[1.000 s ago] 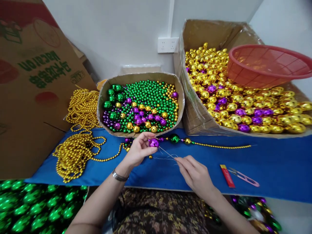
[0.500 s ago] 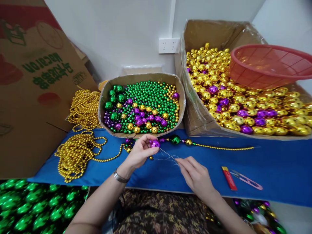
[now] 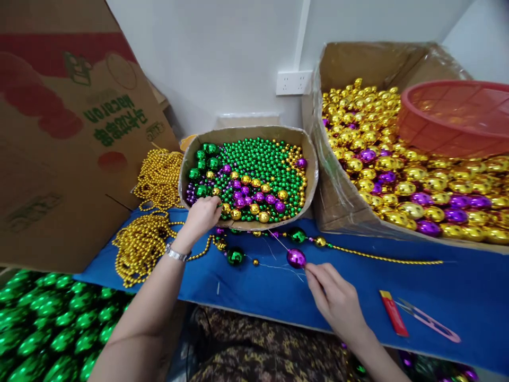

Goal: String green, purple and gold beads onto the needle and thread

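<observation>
My right hand (image 3: 336, 297) pinches the end of a thin, straight needle (image 3: 279, 240). A large shiny purple bead (image 3: 296, 258) is threaded on it, right against my fingertips. My left hand (image 3: 203, 216) reaches over the near left rim of a cardboard box (image 3: 312, 183) of mixed beads. Its fingers are drawn together among the beads, and whatever they grip is hidden. Between the hands, a large green bead (image 3: 235, 256) and a small gold bead (image 3: 255, 262) lie on the blue cloth (image 3: 262, 297) by loose pale thread. Behind them stretches a strung row with a gold bead chain (image 3: 382, 255).
Heaps of gold bead strings (image 3: 139, 252) lie at left beside a tall carton (image 3: 71, 175). At right, a big carton of gold and purple beads holds a red basket (image 3: 457, 119). A red-yellow packet (image 3: 393, 313) and pink thread snips (image 3: 433, 322) lie near the front edge.
My left hand has let go of the purple bead and moved left into the bead box. The bead now sits by my right fingertips. The view has shifted left.
</observation>
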`<state>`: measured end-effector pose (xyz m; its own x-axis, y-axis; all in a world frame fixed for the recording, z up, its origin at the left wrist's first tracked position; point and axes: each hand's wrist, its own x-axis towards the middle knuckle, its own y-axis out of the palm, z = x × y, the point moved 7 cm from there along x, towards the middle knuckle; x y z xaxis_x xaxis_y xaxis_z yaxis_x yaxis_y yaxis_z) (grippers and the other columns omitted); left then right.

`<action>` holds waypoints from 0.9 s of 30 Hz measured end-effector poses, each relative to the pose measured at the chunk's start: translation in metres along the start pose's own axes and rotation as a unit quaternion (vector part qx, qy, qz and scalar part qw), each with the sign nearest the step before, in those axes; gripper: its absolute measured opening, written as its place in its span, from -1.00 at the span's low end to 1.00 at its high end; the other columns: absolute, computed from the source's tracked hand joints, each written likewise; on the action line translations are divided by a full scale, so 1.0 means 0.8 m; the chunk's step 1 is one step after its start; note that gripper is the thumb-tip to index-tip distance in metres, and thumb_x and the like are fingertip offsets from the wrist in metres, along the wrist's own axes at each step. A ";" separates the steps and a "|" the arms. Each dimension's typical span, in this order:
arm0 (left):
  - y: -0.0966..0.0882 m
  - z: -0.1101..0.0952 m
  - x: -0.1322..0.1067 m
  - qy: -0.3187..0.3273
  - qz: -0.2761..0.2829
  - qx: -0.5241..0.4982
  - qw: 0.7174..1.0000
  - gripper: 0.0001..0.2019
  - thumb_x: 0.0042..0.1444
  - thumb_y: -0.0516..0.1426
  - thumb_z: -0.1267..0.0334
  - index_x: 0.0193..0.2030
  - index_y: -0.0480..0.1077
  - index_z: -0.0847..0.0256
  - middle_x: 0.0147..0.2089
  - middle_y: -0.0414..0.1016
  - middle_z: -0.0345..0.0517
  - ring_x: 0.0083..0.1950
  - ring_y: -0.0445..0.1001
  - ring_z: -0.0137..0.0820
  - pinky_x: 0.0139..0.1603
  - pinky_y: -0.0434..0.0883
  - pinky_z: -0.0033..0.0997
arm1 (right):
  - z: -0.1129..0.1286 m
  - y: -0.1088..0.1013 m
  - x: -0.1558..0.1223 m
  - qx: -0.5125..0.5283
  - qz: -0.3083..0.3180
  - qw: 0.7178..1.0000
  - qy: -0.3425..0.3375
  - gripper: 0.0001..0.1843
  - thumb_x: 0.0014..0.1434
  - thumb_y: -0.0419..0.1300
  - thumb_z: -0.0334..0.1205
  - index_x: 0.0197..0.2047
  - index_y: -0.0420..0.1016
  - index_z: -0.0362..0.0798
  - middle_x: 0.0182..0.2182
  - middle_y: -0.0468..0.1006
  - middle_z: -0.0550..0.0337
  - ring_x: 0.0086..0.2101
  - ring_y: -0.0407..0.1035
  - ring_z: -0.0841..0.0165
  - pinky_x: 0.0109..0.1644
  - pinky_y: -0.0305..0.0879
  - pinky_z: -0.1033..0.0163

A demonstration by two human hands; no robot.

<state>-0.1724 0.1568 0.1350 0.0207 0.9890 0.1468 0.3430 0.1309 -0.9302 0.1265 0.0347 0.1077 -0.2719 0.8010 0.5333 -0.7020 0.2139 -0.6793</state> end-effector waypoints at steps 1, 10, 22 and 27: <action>0.007 0.013 0.008 -0.012 0.045 0.062 0.997 -0.87 0.10 0.11 0.31 -0.23 0.45 0.24 -0.26 0.51 0.10 -0.11 0.46 -0.10 -0.07 0.32 -0.20 | 0.000 0.002 0.001 0.003 0.000 1.000 -0.001 -0.80 0.30 0.03 -0.31 -0.09 0.45 -0.04 -0.42 0.47 0.15 -0.43 0.41 0.38 -0.35 0.35 0.30; 0.015 0.020 0.003 -0.054 0.028 -0.170 0.984 -0.80 0.01 0.20 0.27 -0.18 0.48 0.19 -0.30 0.55 -0.05 -0.25 0.52 -0.25 -0.24 0.41 -0.36 | 0.014 0.016 0.005 0.025 0.011 1.000 -0.008 -0.80 0.31 0.00 -0.33 -0.11 0.45 -0.03 -0.42 0.49 0.15 -0.43 0.43 0.39 -0.36 0.36 0.32; 0.061 -0.056 -0.058 -0.144 0.109 -0.742 0.646 -0.79 0.01 0.30 0.30 -0.20 0.53 0.32 -0.20 0.59 0.04 -0.26 0.58 -0.39 -0.25 0.54 -0.50 | 0.025 0.023 0.013 0.048 0.023 0.999 0.002 -0.79 0.31 0.01 -0.32 -0.13 0.47 -0.05 -0.41 0.49 0.14 -0.44 0.41 0.39 -0.35 0.36 0.31; 0.063 -0.064 -0.061 -0.128 0.124 -0.736 0.652 -0.78 0.01 0.30 0.26 -0.20 0.54 0.33 -0.21 0.59 0.04 -0.30 0.57 -0.42 -0.29 0.52 -0.55 | 0.021 0.022 0.008 0.024 0.025 0.999 -0.005 -0.78 0.32 0.00 -0.32 -0.12 0.46 -0.07 -0.41 0.49 0.14 -0.43 0.41 0.40 -0.34 0.35 0.32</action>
<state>-0.1081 0.1112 0.0980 0.1541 0.9708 -0.1839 0.8934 -0.0574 0.4456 0.1016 0.0345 0.1079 -0.3142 0.8045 0.5040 -0.7180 0.1460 -0.6806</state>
